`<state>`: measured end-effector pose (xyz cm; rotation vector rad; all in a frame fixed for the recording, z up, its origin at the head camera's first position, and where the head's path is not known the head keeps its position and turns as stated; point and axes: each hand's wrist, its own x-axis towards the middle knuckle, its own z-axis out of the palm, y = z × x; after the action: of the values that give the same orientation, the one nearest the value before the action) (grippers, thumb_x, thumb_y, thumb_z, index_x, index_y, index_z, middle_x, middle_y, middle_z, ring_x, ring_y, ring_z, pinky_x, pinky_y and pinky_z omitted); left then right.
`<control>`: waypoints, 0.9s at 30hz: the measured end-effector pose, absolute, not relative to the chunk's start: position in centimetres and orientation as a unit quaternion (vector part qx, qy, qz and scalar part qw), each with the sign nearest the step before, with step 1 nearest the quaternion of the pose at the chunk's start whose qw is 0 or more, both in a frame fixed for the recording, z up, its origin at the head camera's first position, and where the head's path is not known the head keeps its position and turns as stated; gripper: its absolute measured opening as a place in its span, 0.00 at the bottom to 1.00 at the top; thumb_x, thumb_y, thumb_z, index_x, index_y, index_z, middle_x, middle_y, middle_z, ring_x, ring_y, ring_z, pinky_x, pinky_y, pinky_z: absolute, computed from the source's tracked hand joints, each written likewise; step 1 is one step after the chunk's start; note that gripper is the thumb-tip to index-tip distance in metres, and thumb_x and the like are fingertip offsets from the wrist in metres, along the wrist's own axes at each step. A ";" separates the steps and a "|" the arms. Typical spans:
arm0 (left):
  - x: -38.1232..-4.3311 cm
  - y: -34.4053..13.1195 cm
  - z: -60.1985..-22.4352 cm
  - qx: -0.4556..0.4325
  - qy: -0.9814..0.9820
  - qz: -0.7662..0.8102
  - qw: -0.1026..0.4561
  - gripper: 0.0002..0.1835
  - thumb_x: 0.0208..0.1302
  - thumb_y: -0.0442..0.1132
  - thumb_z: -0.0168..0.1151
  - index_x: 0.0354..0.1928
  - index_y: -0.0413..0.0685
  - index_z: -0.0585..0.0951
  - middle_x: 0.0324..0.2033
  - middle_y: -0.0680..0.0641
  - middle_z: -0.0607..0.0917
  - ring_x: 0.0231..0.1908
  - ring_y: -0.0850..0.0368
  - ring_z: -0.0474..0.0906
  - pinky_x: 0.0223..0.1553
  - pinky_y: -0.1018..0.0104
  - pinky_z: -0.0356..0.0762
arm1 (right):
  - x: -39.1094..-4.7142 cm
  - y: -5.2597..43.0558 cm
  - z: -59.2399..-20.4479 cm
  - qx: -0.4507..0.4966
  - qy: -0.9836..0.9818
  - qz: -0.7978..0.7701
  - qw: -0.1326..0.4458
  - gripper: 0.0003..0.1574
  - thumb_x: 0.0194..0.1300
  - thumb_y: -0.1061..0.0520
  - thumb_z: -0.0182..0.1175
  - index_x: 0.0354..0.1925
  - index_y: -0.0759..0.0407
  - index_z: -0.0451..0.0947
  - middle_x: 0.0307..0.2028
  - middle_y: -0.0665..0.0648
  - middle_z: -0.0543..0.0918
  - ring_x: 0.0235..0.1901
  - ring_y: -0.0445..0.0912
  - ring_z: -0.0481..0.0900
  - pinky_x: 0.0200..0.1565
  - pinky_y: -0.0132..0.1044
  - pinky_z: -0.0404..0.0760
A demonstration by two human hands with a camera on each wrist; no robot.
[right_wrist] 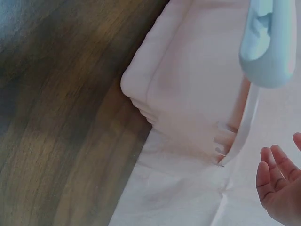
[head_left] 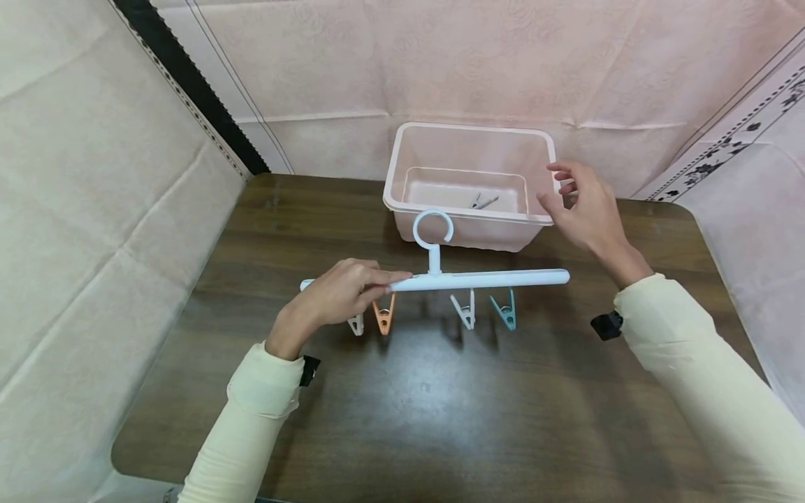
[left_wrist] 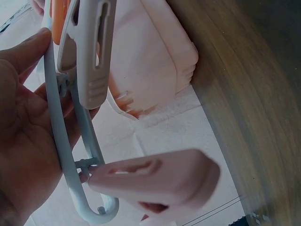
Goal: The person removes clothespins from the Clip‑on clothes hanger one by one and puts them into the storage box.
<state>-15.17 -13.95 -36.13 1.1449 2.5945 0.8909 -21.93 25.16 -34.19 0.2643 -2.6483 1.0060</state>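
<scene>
My left hand [head_left: 342, 290] grips the left part of a light blue hanger [head_left: 490, 279], fingers on top of its bar. The hanger's hook [head_left: 432, 229] points toward the bin. Several clips hang from the bar: a whitish one [head_left: 356, 324] partly behind my hand, an orange one [head_left: 384, 316], a pale one [head_left: 467, 311] and a teal one [head_left: 506, 311]. In the left wrist view a pink clip [left_wrist: 155, 179] hangs near the hanger's end. My right hand [head_left: 585, 206], fingers loosely bent and holding nothing, hovers by the bin's right rim, apart from it in the right wrist view.
A pale pink bin [head_left: 465, 234] stands at the table's back edge, with a greyish clip [head_left: 483, 202] on its floor. The brown wooden table [head_left: 428, 419] lies below the hanger. Light patterned cloth [head_left: 314, 70] rises behind and at both sides.
</scene>
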 end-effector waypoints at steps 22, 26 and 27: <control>-15.0 -14.0 -36.2 0.392 0.865 0.308 0.061 0.21 0.69 0.29 0.63 0.63 0.48 0.81 0.27 0.50 0.80 0.23 0.62 0.66 0.24 0.67 0.67 | -17.8 24.5 -33.0 0.128 -0.890 0.362 0.246 0.29 0.63 0.56 0.65 0.62 0.62 0.75 0.51 0.61 0.81 0.46 0.54 0.78 0.45 0.28 0.66; -15.0 -14.0 -36.1 0.394 0.864 0.308 0.054 0.21 0.68 0.30 0.63 0.62 0.49 0.81 0.28 0.54 0.80 0.23 0.63 0.66 0.24 0.67 0.68 | -17.0 24.4 -32.9 0.127 -0.889 0.361 0.252 0.29 0.63 0.57 0.65 0.61 0.62 0.76 0.53 0.59 0.81 0.46 0.53 0.78 0.45 0.28 0.67; -15.0 -14.0 -36.1 0.394 0.864 0.307 0.053 0.21 0.68 0.30 0.63 0.62 0.49 0.81 0.28 0.55 0.79 0.23 0.63 0.66 0.24 0.67 0.68 | -16.8 24.3 -32.9 0.128 -0.888 0.361 0.255 0.29 0.62 0.58 0.66 0.61 0.61 0.76 0.53 0.59 0.81 0.46 0.53 0.78 0.45 0.28 0.67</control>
<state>-14.97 -13.96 -36.12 1.1987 2.6273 0.9333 -16.84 24.33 -32.90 0.3465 -2.4123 0.9797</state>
